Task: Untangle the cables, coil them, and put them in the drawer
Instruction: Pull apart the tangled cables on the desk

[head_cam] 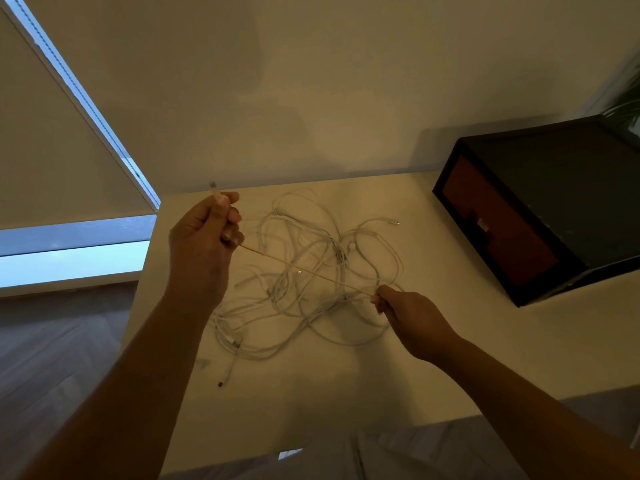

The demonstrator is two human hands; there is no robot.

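My left hand (202, 237) is raised above the far left part of the white table (450, 358), fingers curled round one end of a cable (304, 271), with its connector (213, 187) poking up past my thumb. From that fist the cable runs straight and taut, down and to the right, over the heap, to my right hand (410, 315). There my thumb and fingertips pinch it, the other fingers folded in, low and close to the tabletop at the right edge of the heap. Under the stretched length lies the tangle of white cables (332, 251), loops crossing one another in a loose pile in the middle of the table. One plug (394, 222) sticks out at its far right side, and another plug (220, 384) trails out toward me at the near left. I cannot tell how many cables are in the pile. Well apart from it, at the far right of the table, stands a dark box (561, 188) with a reddish-brown drawer (495, 233) in its front, pushed in flush. A plain wall (311, 81) rises behind the table, and a window (69, 258) shows pale blue light at the left
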